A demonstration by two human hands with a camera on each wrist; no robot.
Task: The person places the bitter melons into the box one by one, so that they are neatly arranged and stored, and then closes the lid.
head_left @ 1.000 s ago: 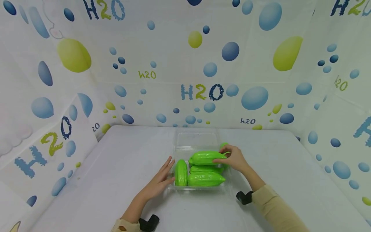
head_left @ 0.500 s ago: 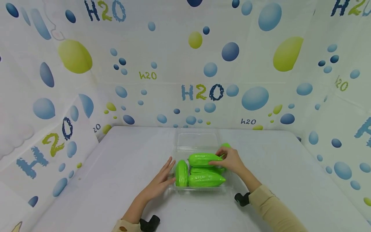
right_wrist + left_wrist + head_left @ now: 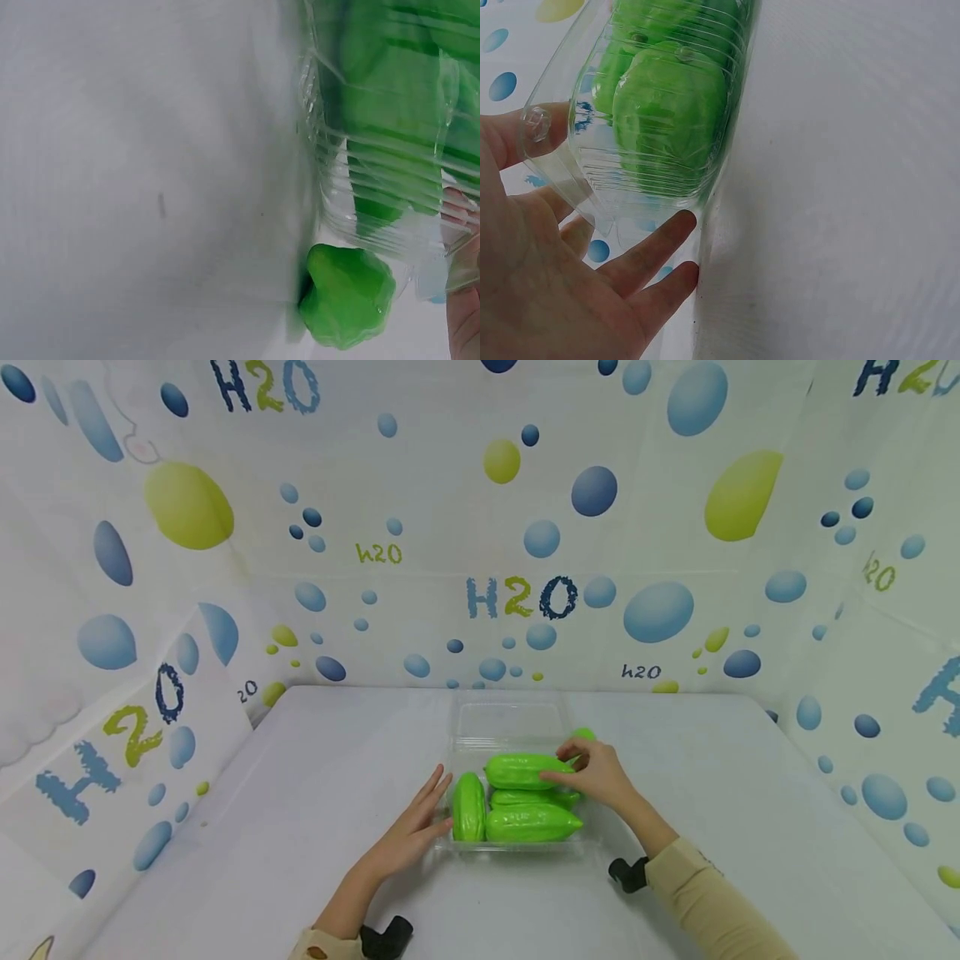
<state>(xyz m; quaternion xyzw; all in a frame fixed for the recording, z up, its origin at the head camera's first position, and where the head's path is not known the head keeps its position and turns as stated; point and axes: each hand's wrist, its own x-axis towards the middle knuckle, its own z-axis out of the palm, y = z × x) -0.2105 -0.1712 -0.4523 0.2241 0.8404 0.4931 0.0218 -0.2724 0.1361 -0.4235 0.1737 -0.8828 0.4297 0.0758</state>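
Observation:
A clear plastic clamshell box (image 3: 517,847) holds several glossy, ridged, elongated green fruits. One fruit (image 3: 468,807) stands lengthwise at the left; another fruit (image 3: 531,823) lies crosswise in front. My right hand (image 3: 600,775) pinches the right end of the rearmost, higher fruit (image 3: 513,770) between thumb and fingers. In the right wrist view only part of that hand (image 3: 465,277) shows behind the plastic. My left hand (image 3: 411,831) has its fingers spread, resting against the box's left side. The left wrist view shows its fingers (image 3: 656,255) along the box wall.
The box's open lid (image 3: 510,722) lies back behind it. One more green fruit (image 3: 349,296) lies on the white table (image 3: 337,760) outside the box, mostly hidden by my right hand in the head view. A patterned cloth (image 3: 420,610) stands behind and at both sides.
My right hand has shifted a little to the left with the upper fruit, which sits slightly lower and further left over the box. The left hand has stayed at the box's side.

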